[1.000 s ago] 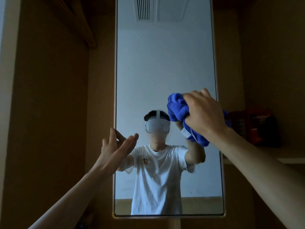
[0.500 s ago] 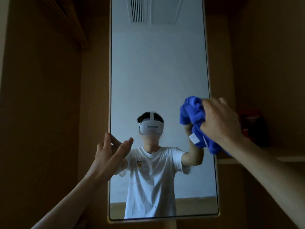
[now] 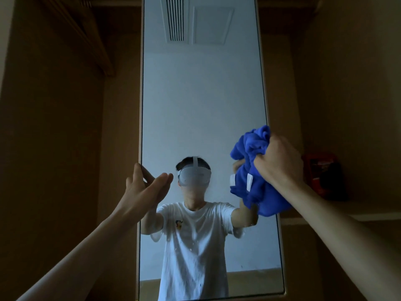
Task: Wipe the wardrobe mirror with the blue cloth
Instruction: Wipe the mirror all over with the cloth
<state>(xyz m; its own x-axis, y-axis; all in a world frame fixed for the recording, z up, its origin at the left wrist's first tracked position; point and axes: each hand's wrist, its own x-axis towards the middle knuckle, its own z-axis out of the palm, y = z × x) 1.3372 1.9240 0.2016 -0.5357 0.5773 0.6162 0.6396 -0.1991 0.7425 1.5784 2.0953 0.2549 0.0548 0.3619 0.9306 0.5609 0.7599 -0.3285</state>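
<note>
Left hand (image 3: 147,187), fingers straight, steadies the wardrobe mirror (image 3: 201,105) at its left edge; bare fingertips (image 3: 167,177) could smear the glass. Right hand (image 3: 280,164) clutches the bunched blue cloth (image 3: 251,153) at the mirror's right edge, where a stroke could slip off toward the red object (image 3: 321,170) beyond.

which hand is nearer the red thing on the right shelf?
Right. The right hand, gripping the blue cloth by the mirror's right edge, is just left of the red thing; the left hand rests at the mirror's left edge.
</note>
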